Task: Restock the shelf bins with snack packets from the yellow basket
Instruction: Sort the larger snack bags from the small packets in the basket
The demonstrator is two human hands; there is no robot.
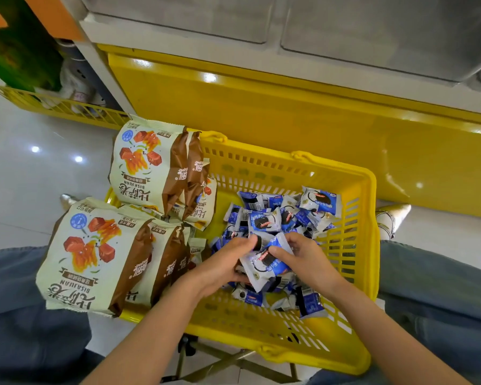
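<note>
Basket: yellow basket [357, 190] sits on a folding stand [228, 357] between the person's knees, just below the shelf front.
Stock: blue packets [264, 220] in a loose heap, right half of the basket.
Left hand [222, 263]: fingers curled round a bunch of packets, cupping from the left.
Right hand [306, 257]: curled on the same bunch from the right; both hands low inside the basket.
Big bags [95, 254]: cream-brown, stacked on the left rim, nearest one hangs well over the edge.
Bins [372, 29]: clear, up top, well apart from the hands; can't tell how full.
Risk 1: slick wrappers, too many per grab, so strays prob. slip out on the lift to the floor [25, 162].
Risk 2: an elbow or forearm nudges the overhanging bags, and the stack slides off.
Risk 3: weight sits on the left, so a bump could tip the basket off the stand.
</note>
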